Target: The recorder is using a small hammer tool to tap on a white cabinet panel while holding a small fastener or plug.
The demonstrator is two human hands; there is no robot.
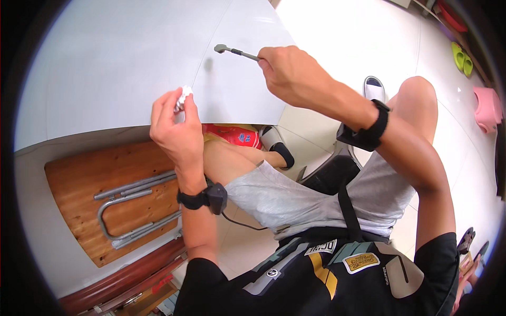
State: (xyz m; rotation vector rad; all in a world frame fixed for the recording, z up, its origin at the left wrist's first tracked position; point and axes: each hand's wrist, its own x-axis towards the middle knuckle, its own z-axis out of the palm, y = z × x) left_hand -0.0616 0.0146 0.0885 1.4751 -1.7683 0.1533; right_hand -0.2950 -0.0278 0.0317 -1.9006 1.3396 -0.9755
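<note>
My left hand (176, 124) is closed, its thumb and fingertips pinching a small crumpled silvery-white piece (184, 97) above the near edge of the white table (121, 63). What the piece is cannot be made out. To the right, my right hand (289, 71) grips the end of a slim grey tool (238, 51). The tool has dark bands on its shaft and a short, thick, rounded head pointing left over the tabletop. The head and the silvery piece are apart. A faint shadow lies on the table beneath the tool.
Below the table edge stands a wooden board (79, 195) with folding metal legs (126, 189). A red package (232, 136) shows beneath the table by my leg. Green slippers (462, 59) and a pink plastic stool (487, 109) are on the floor at right.
</note>
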